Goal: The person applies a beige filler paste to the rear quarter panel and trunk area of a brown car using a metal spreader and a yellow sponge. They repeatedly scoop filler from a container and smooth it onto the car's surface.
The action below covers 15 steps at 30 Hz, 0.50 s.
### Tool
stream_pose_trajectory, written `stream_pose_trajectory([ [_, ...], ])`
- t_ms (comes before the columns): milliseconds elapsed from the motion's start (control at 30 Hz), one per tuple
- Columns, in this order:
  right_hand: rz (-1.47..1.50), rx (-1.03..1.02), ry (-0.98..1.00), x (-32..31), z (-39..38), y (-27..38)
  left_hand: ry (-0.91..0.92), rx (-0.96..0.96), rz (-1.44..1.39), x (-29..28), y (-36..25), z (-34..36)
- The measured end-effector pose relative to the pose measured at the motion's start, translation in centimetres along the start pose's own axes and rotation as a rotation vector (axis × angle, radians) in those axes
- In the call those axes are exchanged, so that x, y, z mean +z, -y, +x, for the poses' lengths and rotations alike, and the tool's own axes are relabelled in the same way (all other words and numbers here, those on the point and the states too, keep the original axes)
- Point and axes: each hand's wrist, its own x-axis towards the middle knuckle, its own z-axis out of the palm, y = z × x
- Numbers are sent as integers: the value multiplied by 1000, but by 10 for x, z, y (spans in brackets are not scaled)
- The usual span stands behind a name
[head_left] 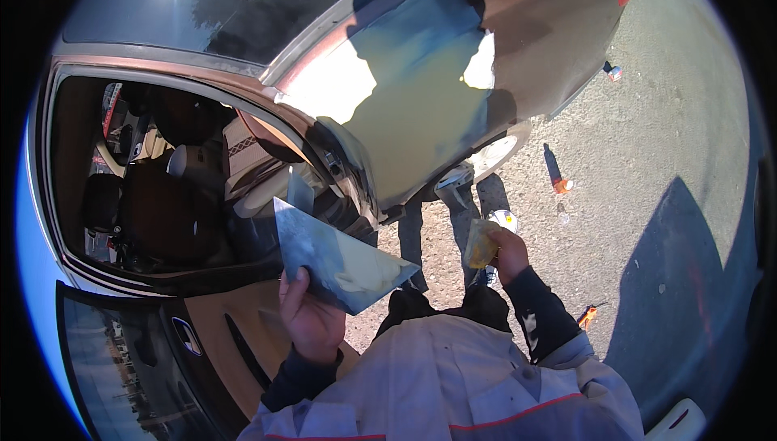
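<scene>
My left hand [314,320] grips the lower edge of a flat grey mixing board [312,251], held tilted in front of me. Pale cream paste [364,265] is smeared over its right side. In my right hand [510,255] is a small yellowish spreader [481,244], pinched between the fingers and coated with paste at its edge. The two hands are apart. Beyond them is the car's rear side panel [413,142], covered with a broad smooth patch of cream and grey filler. My shadow falls across this panel.
The brown car's open rear door [218,344] is at my left, with seats [182,198] showing inside. A wheel [498,156] sits below the panel. On the ground at right are an orange-capped container [564,186], a white round can [503,220] and an orange-handled tool [589,315].
</scene>
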Motion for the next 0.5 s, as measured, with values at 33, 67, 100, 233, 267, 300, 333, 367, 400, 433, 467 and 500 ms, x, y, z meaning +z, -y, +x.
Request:
stream_pose_trajectory([
  [33,-36,11,-8,-5,5,-4,-42,-19,16,0,3,-2],
  [67,-75,30,-28,-12,9,-8,-46,-34,11,0,7,-3],
  [100,-100,19,-43,-20,11,-13,-85,-46,20,-1,10,-5],
  [233,-120,48,-112,-45,21,-32,-151,-75,32,-5,20,-6],
  [267,-113,52,-112,-51,21,-35,-135,-88,28,-7,22,-6],
  [300,-83,73,-119,-54,22,-37,-128,-95,27,-9,22,-6],
  [333,-42,84,-114,-57,20,-38,-111,-98,22,-12,22,-5],
  [367,-90,56,-87,-57,17,-38,-76,-96,27,-14,21,-4],
  [400,-111,53,-92,-55,15,-37,-29,-95,29,-15,20,-1],
  [433,-143,84,-184,-54,10,-33,27,-100,24,-16,20,2],
  [467,6,24,-125,-52,-2,-33,105,-91,25,-15,22,7],
  [500,-5,24,-193,-51,-12,-30,183,-96,18,-13,24,11],
])
